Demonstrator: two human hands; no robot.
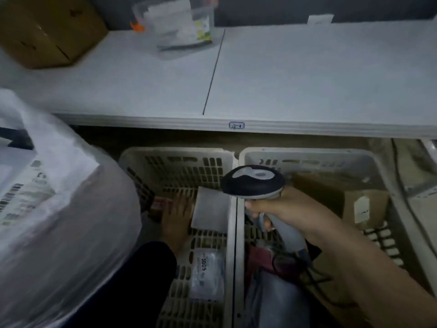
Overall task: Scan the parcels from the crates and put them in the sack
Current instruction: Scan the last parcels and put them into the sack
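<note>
Two cream plastic crates stand side by side under the table edge. In the left crate [179, 157] my left hand [177, 214] reaches down with straight fingers beside a small white parcel [210, 210] and touches it. A grey bagged parcel [207, 275] marked 3005 lies nearer me in that crate. My right hand [281, 207] grips the handle of a black and white barcode scanner [254, 179] over the wall between the crates. The right crate [307, 157] holds a brown cardboard parcel [365, 207] and dark soft parcels. The large white sack [59, 221] bulges at the left.
A white table [283, 74] runs across the top of the view, with a cardboard box [45, 27] at its far left and a clear bag of papers [177, 22] at the back. A dark cable [406, 197] hangs at the right of the crates.
</note>
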